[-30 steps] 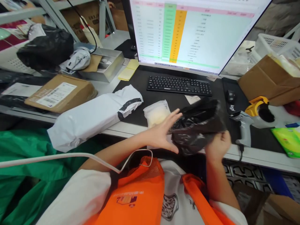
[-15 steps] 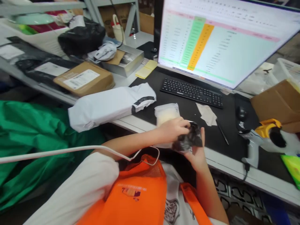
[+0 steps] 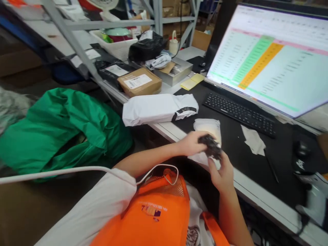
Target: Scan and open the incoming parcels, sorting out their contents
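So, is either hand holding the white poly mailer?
No, the white poly mailer lies on the desk, untouched, while the left hand and right hand both grip a crumpled black bag.

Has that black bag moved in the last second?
Yes. The black bag shifted left, from beside the pale pouch to over its near edge.

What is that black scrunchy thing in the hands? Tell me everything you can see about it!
It is a black plastic bag, thin and shiny-looking, crumpled into a small tight wad with wrinkles all over. It is held in the air just above the desk edge, in front of a pale packet. The left hand pinches it from one side and the right hand cups it from below.
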The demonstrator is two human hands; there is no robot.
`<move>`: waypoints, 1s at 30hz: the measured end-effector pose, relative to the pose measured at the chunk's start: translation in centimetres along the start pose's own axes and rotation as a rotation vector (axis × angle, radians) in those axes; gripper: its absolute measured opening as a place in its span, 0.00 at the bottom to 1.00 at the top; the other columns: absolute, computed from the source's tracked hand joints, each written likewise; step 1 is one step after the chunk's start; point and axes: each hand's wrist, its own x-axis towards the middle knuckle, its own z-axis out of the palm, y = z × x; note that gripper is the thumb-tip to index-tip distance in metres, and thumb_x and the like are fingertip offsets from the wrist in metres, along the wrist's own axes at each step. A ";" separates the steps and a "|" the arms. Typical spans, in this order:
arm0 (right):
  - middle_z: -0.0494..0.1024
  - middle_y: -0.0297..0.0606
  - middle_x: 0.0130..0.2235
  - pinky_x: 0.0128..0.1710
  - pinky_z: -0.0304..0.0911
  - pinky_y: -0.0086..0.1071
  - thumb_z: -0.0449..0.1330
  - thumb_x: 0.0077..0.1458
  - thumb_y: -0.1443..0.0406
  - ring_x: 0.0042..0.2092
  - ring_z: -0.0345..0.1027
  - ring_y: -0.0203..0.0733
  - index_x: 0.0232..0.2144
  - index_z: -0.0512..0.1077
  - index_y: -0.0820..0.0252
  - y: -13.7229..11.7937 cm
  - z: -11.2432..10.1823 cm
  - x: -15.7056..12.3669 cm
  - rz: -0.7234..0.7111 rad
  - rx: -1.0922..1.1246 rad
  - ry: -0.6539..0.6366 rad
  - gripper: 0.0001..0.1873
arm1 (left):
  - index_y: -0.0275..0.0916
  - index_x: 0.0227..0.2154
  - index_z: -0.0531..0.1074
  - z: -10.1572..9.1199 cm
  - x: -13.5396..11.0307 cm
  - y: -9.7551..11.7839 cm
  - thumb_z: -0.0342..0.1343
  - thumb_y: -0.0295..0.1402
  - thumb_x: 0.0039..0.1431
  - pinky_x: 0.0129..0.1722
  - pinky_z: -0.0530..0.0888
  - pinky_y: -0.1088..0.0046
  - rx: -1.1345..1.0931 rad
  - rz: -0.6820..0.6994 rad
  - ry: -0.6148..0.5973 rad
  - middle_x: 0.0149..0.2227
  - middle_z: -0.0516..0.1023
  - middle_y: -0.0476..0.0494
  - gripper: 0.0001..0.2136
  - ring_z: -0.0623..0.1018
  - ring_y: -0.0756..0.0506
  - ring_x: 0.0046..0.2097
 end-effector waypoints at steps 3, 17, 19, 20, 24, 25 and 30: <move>0.81 0.49 0.55 0.50 0.75 0.46 0.60 0.68 0.57 0.53 0.78 0.52 0.68 0.65 0.57 0.6 -0.6 1.9 0.106 0.047 -0.027 0.29 | 0.36 0.38 0.80 -3.2 0.5 -2.1 0.53 0.27 0.49 0.46 0.78 0.67 0.117 -0.072 0.202 0.37 0.83 0.43 0.14 0.81 0.43 0.40; 0.82 0.47 0.47 0.59 0.63 0.44 0.62 0.59 0.67 0.56 0.71 0.54 0.27 0.75 0.59 9.2 2.4 15.6 0.503 -0.341 -0.274 0.07 | 0.35 0.68 0.68 -3.7 10.5 -2.8 0.56 0.45 0.65 0.55 0.74 0.58 1.171 -0.432 -0.032 0.58 0.80 0.28 0.32 0.79 0.30 0.59; 0.81 0.42 0.42 0.54 0.66 0.40 0.59 0.60 0.67 0.49 0.73 0.48 0.30 0.73 0.58 9.2 1.8 14.9 0.481 -0.278 -0.242 0.06 | 0.34 0.63 0.74 -4.0 11.1 -3.2 0.56 0.44 0.65 0.52 0.74 0.58 1.166 -0.446 -0.074 0.56 0.81 0.28 0.28 0.79 0.29 0.58; 0.81 0.40 0.40 0.51 0.67 0.38 0.58 0.62 0.66 0.45 0.73 0.46 0.31 0.73 0.57 9.1 1.1 14.5 0.471 -0.238 -0.217 0.06 | 0.35 0.56 0.79 -4.2 11.3 -3.2 0.56 0.45 0.65 0.50 0.74 0.60 1.134 -0.431 -0.087 0.52 0.83 0.30 0.24 0.80 0.30 0.55; 0.77 0.35 0.33 0.40 0.67 0.35 0.59 0.63 0.55 0.37 0.70 0.43 0.33 0.71 0.55 8.1 -3.5 13.6 0.345 0.086 0.016 0.11 | 0.37 0.29 0.80 -4.5 12.0 -1.6 0.55 0.48 0.63 0.37 0.71 0.68 0.743 -0.165 -0.084 0.31 0.82 0.41 0.20 0.79 0.41 0.37; 0.76 0.34 0.33 0.39 0.66 0.35 0.61 0.62 0.52 0.37 0.70 0.43 0.33 0.71 0.55 7.6 -4.8 13.6 0.298 0.166 0.094 0.14 | 0.37 0.26 0.78 -4.3 12.2 -0.8 0.55 0.50 0.63 0.36 0.70 0.70 0.620 -0.088 -0.103 0.28 0.80 0.43 0.21 0.77 0.43 0.34; 0.79 0.36 0.36 0.39 0.67 0.36 0.71 0.51 0.39 0.39 0.72 0.45 0.39 0.75 0.55 6.2 -10.1 14.0 0.252 0.338 0.148 0.29 | 0.36 0.23 0.78 -1.9 14.6 2.8 0.59 0.53 0.59 0.33 0.69 0.72 0.307 0.064 -0.158 0.24 0.78 0.46 0.23 0.73 0.47 0.29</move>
